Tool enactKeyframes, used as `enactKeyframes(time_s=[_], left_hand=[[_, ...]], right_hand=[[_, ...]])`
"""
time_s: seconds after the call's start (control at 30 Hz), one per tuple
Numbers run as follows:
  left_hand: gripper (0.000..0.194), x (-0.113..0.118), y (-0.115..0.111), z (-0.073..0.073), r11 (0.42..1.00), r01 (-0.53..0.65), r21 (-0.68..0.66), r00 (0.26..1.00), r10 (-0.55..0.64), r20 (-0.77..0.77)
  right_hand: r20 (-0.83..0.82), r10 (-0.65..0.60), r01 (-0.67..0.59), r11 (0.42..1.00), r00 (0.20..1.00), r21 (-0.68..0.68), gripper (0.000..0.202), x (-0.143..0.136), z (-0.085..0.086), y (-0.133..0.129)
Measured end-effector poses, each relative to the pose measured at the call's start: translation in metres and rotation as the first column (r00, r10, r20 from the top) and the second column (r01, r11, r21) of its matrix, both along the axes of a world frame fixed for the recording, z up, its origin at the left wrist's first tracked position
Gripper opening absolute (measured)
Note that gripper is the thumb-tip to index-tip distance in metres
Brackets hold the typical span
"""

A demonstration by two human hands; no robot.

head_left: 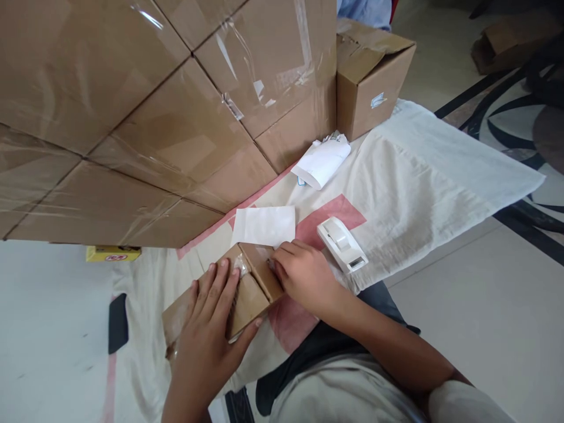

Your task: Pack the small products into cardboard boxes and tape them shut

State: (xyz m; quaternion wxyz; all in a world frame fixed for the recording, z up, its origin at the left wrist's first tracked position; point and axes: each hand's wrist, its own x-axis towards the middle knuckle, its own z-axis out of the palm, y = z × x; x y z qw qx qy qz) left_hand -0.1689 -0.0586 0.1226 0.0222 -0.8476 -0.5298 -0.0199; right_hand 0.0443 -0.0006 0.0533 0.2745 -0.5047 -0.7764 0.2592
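Note:
A small cardboard box (251,298) lies on the cloth in front of me, with crinkled clear tape (241,265) across its top. My left hand (211,317) rests flat on the box, fingers stretched out and thumb along the near edge. At the box's right end, my right hand (304,276) has its fingers curled in against the cardboard. A small greyish, shiny bit shows at those fingertips, but what they pinch is mostly hidden. Just right of this hand sits a white tape dispenser (341,244). Beyond the box lies a sheet of white paper (264,225).
Large taped cartons (176,129) form a wall at the upper left. An open-topped carton (374,82) stands behind a crumpled white paper packet (324,158). A black phone-like object (118,323) and a yellow box (113,253) are at left. Pale cloth (409,170) covers the floor.

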Motion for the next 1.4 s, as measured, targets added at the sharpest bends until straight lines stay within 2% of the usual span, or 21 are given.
enactKeyframes(time_s=[0.23,0.6,0.7,0.8,0.9,1.03,1.2,1.4], left_hand=[[0.078,-0.003,0.0,0.0,1.0,0.018,-0.003,1.0,-0.018,-0.004],[0.079,0.003,0.0,0.002,1.0,0.013,-0.014,1.0,-0.013,0.0],[0.078,0.005,0.0,0.004,0.998,0.017,-0.052,1.0,-0.017,-0.008],[0.077,0.005,0.0,0.005,0.998,0.021,-0.058,1.0,-0.021,-0.004],[0.078,0.004,0.001,0.004,0.999,0.009,-0.049,1.0,-0.01,-0.005],[0.079,0.004,0.001,0.003,0.999,0.017,-0.046,1.0,-0.018,-0.013],[0.078,0.004,0.001,0.004,0.999,0.023,-0.031,1.0,-0.023,-0.009],[0.078,0.002,0.002,0.003,0.998,0.054,-0.03,0.998,-0.054,-0.026]], right_hand=[[-0.064,0.109,-0.111,0.993,0.992,-0.033,0.019,0.008,0.004,0.002],[-0.126,0.147,-0.164,0.976,0.981,-0.142,0.018,0.012,0.011,0.007],[-0.183,0.236,-0.269,0.945,0.954,-0.184,0.021,0.021,0.017,0.008],[-0.343,0.301,-0.389,0.893,0.89,-0.226,0.03,0.032,0.016,0.005],[-0.513,0.223,-0.418,0.856,0.829,-0.304,0.044,0.041,0.004,-0.001],[-0.581,0.075,-0.394,0.804,0.81,-0.445,0.057,0.039,-0.014,-0.004],[-0.62,0.091,-0.386,0.849,0.779,-0.36,0.071,0.026,-0.019,-0.006],[-0.593,-0.015,-0.285,0.867,0.805,-0.41,0.076,0.027,-0.018,-0.009]])
